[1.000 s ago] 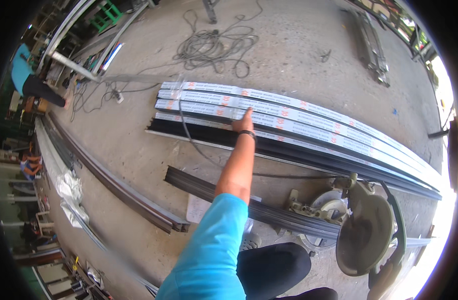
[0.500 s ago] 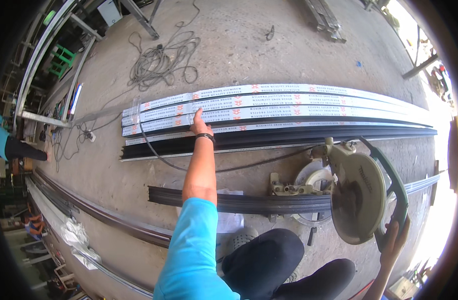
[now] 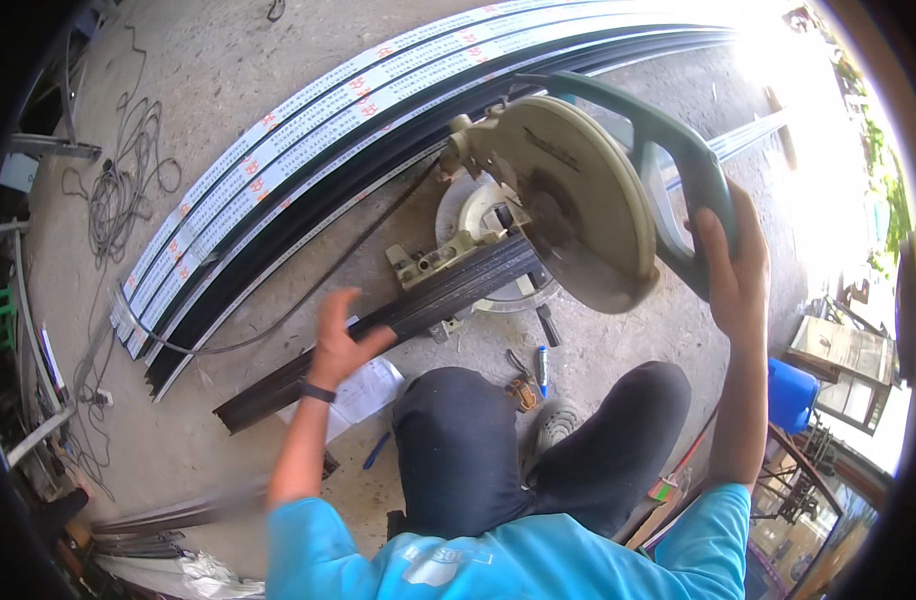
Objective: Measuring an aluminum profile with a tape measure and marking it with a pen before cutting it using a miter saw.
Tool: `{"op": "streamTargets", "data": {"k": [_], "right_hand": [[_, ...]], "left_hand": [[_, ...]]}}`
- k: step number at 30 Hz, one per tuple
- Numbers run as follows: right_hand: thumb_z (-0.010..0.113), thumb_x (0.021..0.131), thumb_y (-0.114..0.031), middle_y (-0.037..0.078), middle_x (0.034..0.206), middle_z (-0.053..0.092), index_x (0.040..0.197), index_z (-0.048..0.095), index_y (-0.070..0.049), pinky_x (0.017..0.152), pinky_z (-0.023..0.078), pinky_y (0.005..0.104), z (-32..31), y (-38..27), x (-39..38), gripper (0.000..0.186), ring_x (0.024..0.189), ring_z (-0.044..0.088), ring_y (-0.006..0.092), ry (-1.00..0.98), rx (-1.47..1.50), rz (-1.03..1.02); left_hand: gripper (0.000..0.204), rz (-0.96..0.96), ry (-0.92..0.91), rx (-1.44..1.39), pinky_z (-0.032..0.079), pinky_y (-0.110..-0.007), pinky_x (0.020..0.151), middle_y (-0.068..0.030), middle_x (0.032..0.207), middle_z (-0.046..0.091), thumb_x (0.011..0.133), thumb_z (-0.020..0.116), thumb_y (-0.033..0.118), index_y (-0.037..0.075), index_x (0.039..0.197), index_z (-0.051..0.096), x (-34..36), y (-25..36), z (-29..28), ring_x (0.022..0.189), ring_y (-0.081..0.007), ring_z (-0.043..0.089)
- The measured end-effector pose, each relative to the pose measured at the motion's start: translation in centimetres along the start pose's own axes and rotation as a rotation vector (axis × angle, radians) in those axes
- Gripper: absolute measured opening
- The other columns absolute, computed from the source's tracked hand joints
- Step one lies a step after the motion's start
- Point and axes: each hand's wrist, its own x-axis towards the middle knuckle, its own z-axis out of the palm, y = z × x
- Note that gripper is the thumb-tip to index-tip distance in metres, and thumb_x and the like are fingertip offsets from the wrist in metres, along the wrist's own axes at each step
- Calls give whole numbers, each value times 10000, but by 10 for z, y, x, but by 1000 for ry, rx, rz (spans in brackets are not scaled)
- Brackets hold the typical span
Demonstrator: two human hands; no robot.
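My right hand point(image 3: 738, 255) is wrapped around the green-grey handle point(image 3: 693, 170) of a miter saw point(image 3: 588, 200). The saw's head, with its beige round guard, is tilted up above its base. Dark metal profiles point(image 3: 418, 300) lie bundled across the saw base, against the fence point(image 3: 433, 262). Over the left part of this bundle hovers my left hand point(image 3: 343, 340), thumb and fingers apart, holding nothing. Whether it touches the profiles I cannot tell. A sheet of paper point(image 3: 363, 395) with writing sticks out beneath the bundle, beside my knee.
Beyond the saw lies a long stack of film-wrapped profiles point(image 3: 308, 140). A black cable point(image 3: 318, 295) runs from the saw to its left end. Near my foot are a blue marker point(image 3: 543, 370) and a tape measure point(image 3: 523, 390); a blue pen point(image 3: 377, 450) lies further left. A blue container point(image 3: 790, 395) stands at right.
My left hand has drawn back from pointing at the wrapped stack to above the dark bundle. The view has turned toward the right. My right hand still grips the saw handle.
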Motion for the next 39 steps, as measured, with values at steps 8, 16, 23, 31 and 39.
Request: {"op": "streamTargets", "data": {"k": [8, 16, 23, 31, 39], "right_hand": [[599, 956, -427, 223, 979, 688, 1246, 599, -49, 823, 515, 429, -16, -3, 13, 477, 922, 689, 342, -30, -60, -94], [620, 944, -430, 248, 1168, 648, 1317, 533, -20, 949, 487, 469, -15, 12, 1, 561, 1105, 626, 388, 141, -24, -226], [690, 942, -224, 162, 1273, 492, 1330, 427, 22, 1003, 408, 380, 30, 75, -116, 529, 1168, 505, 259, 737, 415, -180], [725, 867, -312, 177, 1032, 641, 1226, 548, 7, 889, 499, 403, 212, 173, -291, 512, 1012, 623, 316, -789, 245, 534], [737, 836, -294, 194, 1207, 542, 1301, 471, -21, 928, 501, 486, 258, 186, -323, 602, 1168, 545, 376, -795, -287, 403]], "left_hand": [[917, -202, -240, 439, 346, -512, 1009, -156, 1250, 537, 637, 880, 302, 90, 1383, 391, -26, 9, 57, 1194, -355, 485], [886, -411, -224, 709, 292, -595, 1112, -149, 1424, 460, 685, 848, 227, 98, 1423, 376, -91, -25, 5, 1360, -339, 403], [886, -293, 116, 667, 351, -514, 1099, -208, 1459, 436, 685, 809, 166, 46, 1450, 379, -171, -14, -24, 1350, -406, 406], [317, -616, -204, 305, 542, -445, 840, -189, 936, 717, 786, 687, 210, 69, 1068, 664, -271, -3, 38, 935, -364, 685], [331, -696, -416, 320, 505, -455, 946, -206, 1155, 618, 793, 675, 158, 47, 1103, 633, -313, 30, 101, 1087, -395, 624]]}}
